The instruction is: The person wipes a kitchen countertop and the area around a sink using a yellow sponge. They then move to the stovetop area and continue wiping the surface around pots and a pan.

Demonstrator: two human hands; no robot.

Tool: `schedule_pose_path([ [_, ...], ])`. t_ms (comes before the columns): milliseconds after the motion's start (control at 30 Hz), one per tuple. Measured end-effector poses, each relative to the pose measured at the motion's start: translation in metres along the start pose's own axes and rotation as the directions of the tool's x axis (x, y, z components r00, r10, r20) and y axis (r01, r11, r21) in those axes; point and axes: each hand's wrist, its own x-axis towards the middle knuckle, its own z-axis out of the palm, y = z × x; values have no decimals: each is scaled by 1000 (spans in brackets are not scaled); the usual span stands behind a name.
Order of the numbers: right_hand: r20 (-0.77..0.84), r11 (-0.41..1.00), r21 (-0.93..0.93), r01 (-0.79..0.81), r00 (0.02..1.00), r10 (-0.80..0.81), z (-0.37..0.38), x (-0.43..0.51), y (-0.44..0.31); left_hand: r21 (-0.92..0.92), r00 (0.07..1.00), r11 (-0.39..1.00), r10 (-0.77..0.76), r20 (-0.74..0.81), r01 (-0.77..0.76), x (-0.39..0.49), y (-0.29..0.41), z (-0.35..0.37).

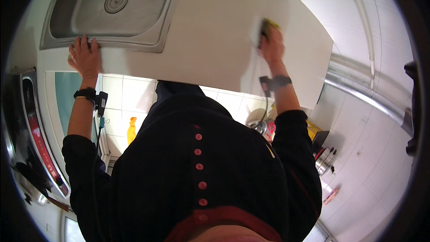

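My right hand [272, 47] grips a dark and yellow scrubbing sponge [268, 27] against the white countertop [208, 33], toward its right end. Hand and sponge are slightly blurred. Spread flat at the counter's front edge, my left hand [85, 57] touches the near rim of the stainless steel sink [141, 44] with its fingertips and holds nothing. A round drain strainer [116, 2] sits in the sink's basin.
At the left stands a gas stove [40, 141] with a red strip and a pan. An orange bottle [132, 129] is on the tiled floor below. Along the right wall run a silver pipe [366, 97] and a white pipe [364, 23]; a steel pot [325, 161] stands lower right.
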Motion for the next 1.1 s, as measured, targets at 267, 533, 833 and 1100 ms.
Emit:
schedule_pose_path([
  [267, 52, 1000, -16, -23, 998, 24, 14, 54, -13, 71, 999, 997, -27, 23, 25, -2, 13, -16],
  [533, 62, 946, 44, 321, 944, -323, 30, 167, -147, 89, 995, 995, -44, 94, 35, -1, 18, -27],
  [833, -79, 980, 49, 191, 979, -186, 57, 283, -217, -19, 997, 999, -38, 74, 39, -5, 12, -29],
  [1100, -30, 935, 42, 352, 936, -351, 44, 209, -230, 45, 998, 999, -32, 46, 30, -3, 16, -28],
])
